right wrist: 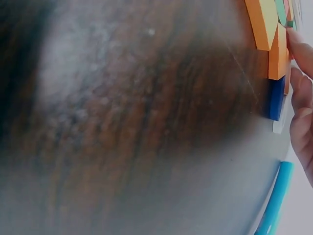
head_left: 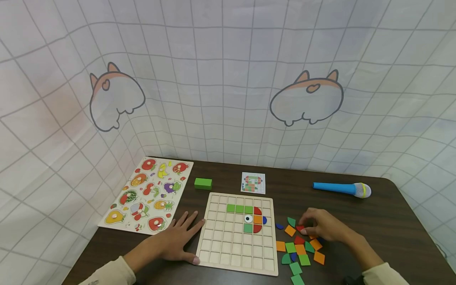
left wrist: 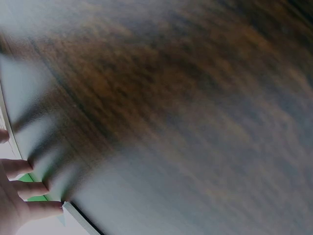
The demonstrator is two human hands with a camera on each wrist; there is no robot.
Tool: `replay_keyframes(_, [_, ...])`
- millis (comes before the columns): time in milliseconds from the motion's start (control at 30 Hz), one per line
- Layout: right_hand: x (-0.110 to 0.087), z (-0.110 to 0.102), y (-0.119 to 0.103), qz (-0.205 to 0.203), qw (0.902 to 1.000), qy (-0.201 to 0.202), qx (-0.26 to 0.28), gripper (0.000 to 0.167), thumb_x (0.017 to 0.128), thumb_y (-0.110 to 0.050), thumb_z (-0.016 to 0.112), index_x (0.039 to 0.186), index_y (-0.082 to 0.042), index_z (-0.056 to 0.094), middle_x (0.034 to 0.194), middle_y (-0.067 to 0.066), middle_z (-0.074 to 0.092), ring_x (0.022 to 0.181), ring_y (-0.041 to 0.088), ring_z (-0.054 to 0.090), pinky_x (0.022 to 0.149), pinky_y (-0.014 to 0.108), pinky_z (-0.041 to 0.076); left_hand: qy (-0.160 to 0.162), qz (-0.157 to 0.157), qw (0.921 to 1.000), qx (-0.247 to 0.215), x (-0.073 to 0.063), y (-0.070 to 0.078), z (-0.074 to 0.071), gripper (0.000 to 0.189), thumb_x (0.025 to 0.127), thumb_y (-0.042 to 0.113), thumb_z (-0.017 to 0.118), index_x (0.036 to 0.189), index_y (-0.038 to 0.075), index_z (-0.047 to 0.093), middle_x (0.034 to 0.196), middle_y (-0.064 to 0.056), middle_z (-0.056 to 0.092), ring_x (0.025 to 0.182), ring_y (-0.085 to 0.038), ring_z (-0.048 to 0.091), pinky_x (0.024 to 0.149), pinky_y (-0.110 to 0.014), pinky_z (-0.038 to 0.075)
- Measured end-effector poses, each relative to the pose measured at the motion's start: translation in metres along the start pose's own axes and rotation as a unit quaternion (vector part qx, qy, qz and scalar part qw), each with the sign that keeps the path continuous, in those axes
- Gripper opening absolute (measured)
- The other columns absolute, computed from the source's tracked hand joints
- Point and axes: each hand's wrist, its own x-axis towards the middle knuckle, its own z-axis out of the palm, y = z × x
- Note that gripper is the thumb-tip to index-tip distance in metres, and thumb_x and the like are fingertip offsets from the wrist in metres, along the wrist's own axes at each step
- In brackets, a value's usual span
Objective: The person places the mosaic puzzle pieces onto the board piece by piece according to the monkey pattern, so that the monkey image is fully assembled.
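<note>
A wooden grid board (head_left: 226, 248) lies in front of me, holding green squares (head_left: 240, 208), red quarter-circles (head_left: 257, 228), an orange square, a blue half-circle and an eye piece (head_left: 248, 218). My left hand (head_left: 177, 240) rests with spread fingers beside the board's left edge, thumb at its lower corner. Right of the board, my right hand (head_left: 324, 225) pinches a red quarter-circle piece (head_left: 300, 228) between thumb and index finger, low over a loose pile. Around it lie orange squares (head_left: 319, 258), green squares (head_left: 304, 260), green quarter-circles (head_left: 286, 259) and blue pieces (head_left: 279, 226).
Behind the board lies a small pattern card (head_left: 253, 183), with a green block (head_left: 203, 183) to its left. A fruit puzzle board (head_left: 124, 219) occupies the left side. At the back right is a blue toy microphone (head_left: 335, 188). A white gridded curtain (head_left: 221, 91) hangs behind the table.
</note>
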Motion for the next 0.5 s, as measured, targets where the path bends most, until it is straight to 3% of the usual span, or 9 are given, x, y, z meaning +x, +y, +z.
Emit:
replay_keyframes(200, [0.0031,-0.0015,-0.0066,-0.005,0.9995,-0.019,-0.024,0.006,0.092,-0.023,0.074,0.096,-0.02,0.07,0.097,-0.005,0.062,0.076,0.001,0.051,0.066,0.024,0.046,0.001,-0.001,1.0,-0.001,-0.0002,0.0,0.0003,0.11,0.079,0.082,0.057,0.163,0.022,0.017,0.169,-0.017,0.01,0.152,-0.05,0.011,0.11,-0.074,0.024])
replay_keyframes(500, [0.0035,0.0,-0.0096,0.013,0.9992,-0.014,-0.035,0.018,0.09,-0.026,0.076,0.104,-0.016,0.071,0.102,-0.002,0.062,0.084,0.006,0.054,0.069,0.026,0.048,0.002,0.002,1.0,-0.001,-0.0012,0.001,-0.0007,0.109,0.081,0.079,0.06,0.163,0.02,0.017,0.168,-0.019,0.01,0.151,-0.051,0.012,0.109,-0.074,0.025])
